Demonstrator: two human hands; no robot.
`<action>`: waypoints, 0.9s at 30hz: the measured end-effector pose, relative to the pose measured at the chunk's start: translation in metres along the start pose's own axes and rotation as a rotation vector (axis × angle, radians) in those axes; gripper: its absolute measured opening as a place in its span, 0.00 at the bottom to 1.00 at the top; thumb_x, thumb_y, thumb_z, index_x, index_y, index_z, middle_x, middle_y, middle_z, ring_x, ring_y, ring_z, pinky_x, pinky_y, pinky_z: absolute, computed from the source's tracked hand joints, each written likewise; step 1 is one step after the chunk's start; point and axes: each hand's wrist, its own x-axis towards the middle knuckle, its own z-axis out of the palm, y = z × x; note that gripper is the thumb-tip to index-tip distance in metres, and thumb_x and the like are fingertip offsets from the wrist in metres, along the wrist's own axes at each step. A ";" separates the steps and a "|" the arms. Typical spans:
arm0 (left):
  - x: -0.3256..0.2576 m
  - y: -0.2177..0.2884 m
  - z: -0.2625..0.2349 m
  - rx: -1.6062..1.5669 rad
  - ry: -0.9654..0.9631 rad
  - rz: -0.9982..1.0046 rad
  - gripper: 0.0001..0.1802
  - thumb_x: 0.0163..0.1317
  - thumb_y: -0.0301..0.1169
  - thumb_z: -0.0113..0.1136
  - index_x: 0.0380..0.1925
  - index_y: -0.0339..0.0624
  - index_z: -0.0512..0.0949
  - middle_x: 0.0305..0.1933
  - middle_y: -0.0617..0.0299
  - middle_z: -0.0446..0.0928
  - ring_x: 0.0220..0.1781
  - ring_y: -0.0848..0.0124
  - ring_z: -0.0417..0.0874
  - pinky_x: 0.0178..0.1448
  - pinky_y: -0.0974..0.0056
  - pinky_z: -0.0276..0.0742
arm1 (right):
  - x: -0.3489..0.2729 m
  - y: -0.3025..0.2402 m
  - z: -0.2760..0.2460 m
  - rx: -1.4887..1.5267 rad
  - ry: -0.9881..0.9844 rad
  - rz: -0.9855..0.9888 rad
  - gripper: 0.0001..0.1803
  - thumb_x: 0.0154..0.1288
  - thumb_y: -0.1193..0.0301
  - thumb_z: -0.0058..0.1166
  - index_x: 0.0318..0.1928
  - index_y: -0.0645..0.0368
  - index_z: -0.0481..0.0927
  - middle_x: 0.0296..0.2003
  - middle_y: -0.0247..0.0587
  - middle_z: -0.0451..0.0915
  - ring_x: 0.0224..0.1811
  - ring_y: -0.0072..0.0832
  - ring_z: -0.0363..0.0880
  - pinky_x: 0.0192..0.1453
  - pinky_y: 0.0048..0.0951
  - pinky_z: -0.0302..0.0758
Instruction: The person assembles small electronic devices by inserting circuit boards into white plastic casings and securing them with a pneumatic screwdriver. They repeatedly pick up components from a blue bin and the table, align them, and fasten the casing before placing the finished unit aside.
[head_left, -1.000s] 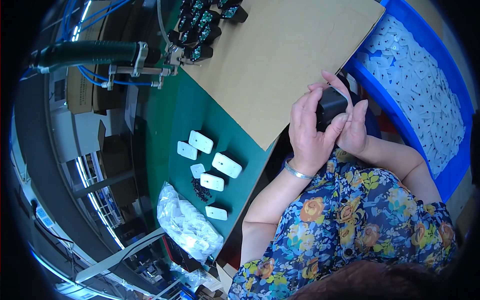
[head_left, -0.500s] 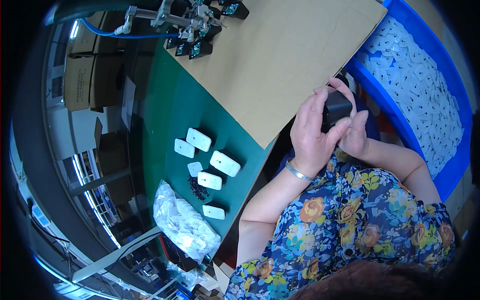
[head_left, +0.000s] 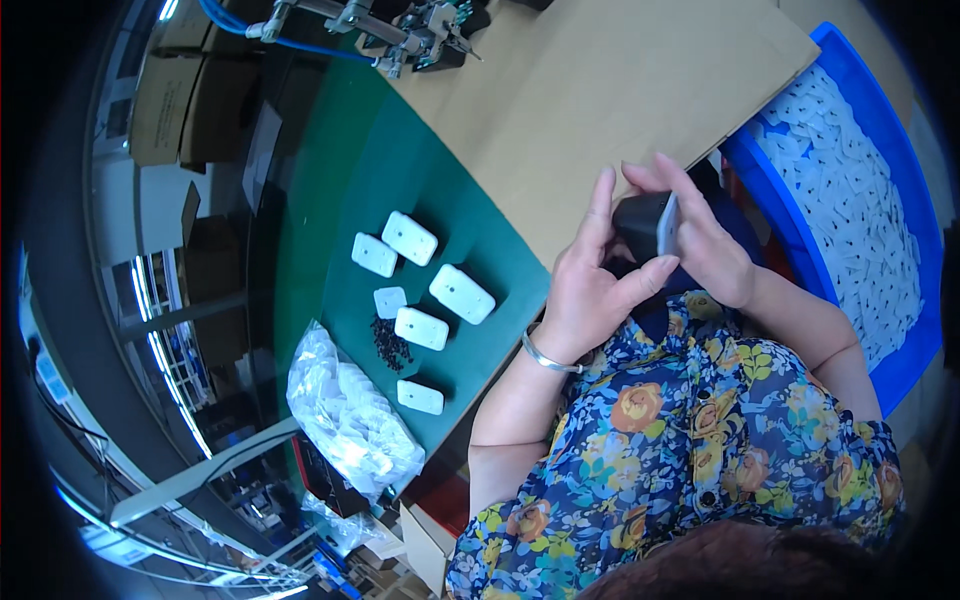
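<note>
- The tabletop (head_left: 330, 200) is dark green, with a large tan cardboard sheet (head_left: 590, 90) lying over its far part.
- A blue bin (head_left: 905, 370) stands at the person's right, heaped with small white flat pieces (head_left: 850, 200).
- A clear plastic bag (head_left: 345, 415) of white parts lies crumpled at the tabletop's near left edge.
- Brown cartons (head_left: 165, 95) sit beyond the tabletop, upper left.
- The left hand (head_left: 590, 290) is closed round a black box (head_left: 640, 225), thumb across its near side and fingers up its left face.
- The right hand (head_left: 705, 240) clamps the same box from the right, fingers curled over the top; the box is held above the lap, at the cardboard's near edge.
- Five white rounded rectangular casings (head_left: 461, 293) lie loose on the green.
- A small heap of black bits (head_left: 388, 342) lies just beside them.
</note>
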 end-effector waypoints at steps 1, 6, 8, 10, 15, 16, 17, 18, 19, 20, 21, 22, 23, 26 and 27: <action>-0.002 0.002 -0.002 -0.239 -0.025 -0.013 0.36 0.54 0.26 0.62 0.62 0.35 0.57 0.52 0.54 0.71 0.50 0.69 0.75 0.53 0.66 0.71 | 0.002 -0.002 -0.003 -0.176 -0.056 -0.007 0.36 0.71 0.55 0.26 0.67 0.62 0.29 0.67 0.50 0.44 0.67 0.37 0.49 0.68 0.34 0.47; -0.006 -0.013 -0.012 -0.361 -0.020 -0.048 0.33 0.58 0.22 0.56 0.63 0.39 0.56 0.55 0.58 0.67 0.55 0.73 0.70 0.58 0.67 0.67 | 0.008 0.019 0.009 -0.357 -0.068 -0.185 0.35 0.71 0.62 0.31 0.67 0.64 0.30 0.66 0.58 0.45 0.68 0.42 0.48 0.68 0.37 0.47; -0.009 -0.011 -0.013 -0.305 0.012 -0.011 0.32 0.58 0.21 0.55 0.62 0.38 0.57 0.54 0.59 0.68 0.53 0.74 0.72 0.57 0.68 0.68 | 0.010 0.018 0.012 -0.410 -0.082 -0.189 0.35 0.71 0.62 0.31 0.67 0.64 0.31 0.65 0.60 0.46 0.68 0.45 0.48 0.68 0.39 0.47; -0.011 -0.014 -0.013 -0.335 0.060 -0.017 0.28 0.58 0.25 0.57 0.59 0.37 0.62 0.54 0.59 0.70 0.52 0.73 0.72 0.56 0.67 0.68 | 0.013 0.016 0.016 -0.471 -0.098 -0.190 0.36 0.70 0.61 0.32 0.67 0.64 0.31 0.64 0.61 0.47 0.68 0.47 0.48 0.68 0.40 0.47; -0.014 -0.023 -0.016 -0.321 0.161 0.040 0.24 0.59 0.28 0.57 0.55 0.35 0.66 0.52 0.59 0.71 0.51 0.74 0.73 0.55 0.67 0.70 | 0.018 0.013 0.020 -0.620 -0.160 -0.161 0.38 0.69 0.59 0.35 0.66 0.65 0.33 0.64 0.61 0.48 0.67 0.48 0.49 0.68 0.41 0.48; -0.016 -0.025 -0.018 -0.337 0.191 0.033 0.23 0.59 0.28 0.57 0.55 0.35 0.66 0.51 0.58 0.72 0.50 0.74 0.73 0.54 0.67 0.70 | 0.025 0.004 0.017 -0.669 -0.171 -0.151 0.37 0.69 0.59 0.36 0.67 0.66 0.34 0.64 0.60 0.48 0.67 0.47 0.50 0.68 0.42 0.48; -0.017 -0.026 -0.012 -0.351 0.221 0.029 0.23 0.59 0.28 0.57 0.54 0.35 0.66 0.51 0.58 0.72 0.50 0.74 0.74 0.54 0.67 0.70 | 0.030 -0.014 0.004 -0.720 -0.181 -0.145 0.37 0.69 0.60 0.36 0.67 0.66 0.35 0.65 0.59 0.48 0.67 0.46 0.51 0.68 0.42 0.48; -0.017 -0.024 -0.007 -0.353 0.232 0.037 0.23 0.60 0.28 0.56 0.54 0.35 0.66 0.50 0.58 0.72 0.49 0.74 0.74 0.53 0.67 0.71 | 0.038 -0.028 -0.007 -0.770 -0.192 -0.141 0.37 0.69 0.60 0.37 0.67 0.66 0.36 0.65 0.58 0.48 0.67 0.46 0.52 0.68 0.42 0.48; -0.018 -0.019 -0.009 -0.353 0.233 0.039 0.23 0.60 0.28 0.55 0.55 0.35 0.65 0.49 0.58 0.73 0.48 0.74 0.74 0.52 0.67 0.71 | 0.056 -0.034 -0.015 -0.621 -0.042 -0.305 0.36 0.67 0.61 0.38 0.67 0.66 0.40 0.65 0.55 0.51 0.67 0.42 0.53 0.68 0.41 0.49; -0.021 -0.018 -0.010 -0.351 0.247 0.038 0.23 0.60 0.29 0.55 0.55 0.35 0.65 0.48 0.58 0.73 0.47 0.74 0.75 0.52 0.68 0.72 | 0.081 -0.048 -0.022 -0.407 0.110 -0.296 0.35 0.65 0.61 0.43 0.65 0.66 0.48 0.63 0.54 0.55 0.67 0.40 0.54 0.67 0.38 0.53; -0.023 -0.016 -0.013 -0.341 0.245 0.038 0.22 0.61 0.29 0.54 0.55 0.36 0.65 0.48 0.59 0.74 0.47 0.74 0.75 0.52 0.68 0.72 | 0.115 -0.071 -0.028 -0.397 0.126 -0.327 0.37 0.61 0.58 0.49 0.63 0.67 0.52 0.62 0.54 0.57 0.65 0.42 0.56 0.66 0.37 0.55; -0.026 -0.016 -0.016 -0.331 0.246 0.040 0.22 0.61 0.29 0.54 0.55 0.36 0.65 0.47 0.59 0.74 0.47 0.74 0.75 0.51 0.68 0.72 | 0.150 -0.091 -0.033 -0.386 0.140 -0.358 0.39 0.57 0.56 0.54 0.61 0.67 0.56 0.60 0.55 0.59 0.64 0.44 0.57 0.64 0.36 0.58; -0.028 -0.014 -0.018 -0.325 0.236 0.039 0.22 0.62 0.29 0.53 0.55 0.36 0.64 0.46 0.59 0.74 0.46 0.74 0.75 0.51 0.68 0.71 | 0.187 -0.106 -0.031 -0.408 0.146 -0.365 0.37 0.57 0.60 0.55 0.61 0.66 0.57 0.57 0.52 0.63 0.61 0.38 0.62 0.61 0.34 0.61; -0.013 -0.007 -0.017 -0.298 0.154 0.005 0.20 0.62 0.29 0.52 0.54 0.38 0.65 0.44 0.59 0.74 0.44 0.74 0.76 0.47 0.68 0.75 | 0.260 -0.164 -0.012 -0.450 0.067 -0.192 0.41 0.54 0.67 0.60 0.63 0.65 0.52 0.52 0.48 0.70 0.54 0.28 0.69 0.57 0.28 0.67; -0.013 -0.008 -0.018 -0.331 0.163 -0.020 0.20 0.62 0.29 0.52 0.54 0.38 0.65 0.43 0.59 0.74 0.42 0.73 0.77 0.43 0.68 0.77 | 0.274 -0.173 -0.005 -0.245 -0.155 -0.202 0.36 0.54 0.68 0.59 0.60 0.66 0.57 0.46 0.47 0.74 0.47 0.29 0.73 0.54 0.30 0.70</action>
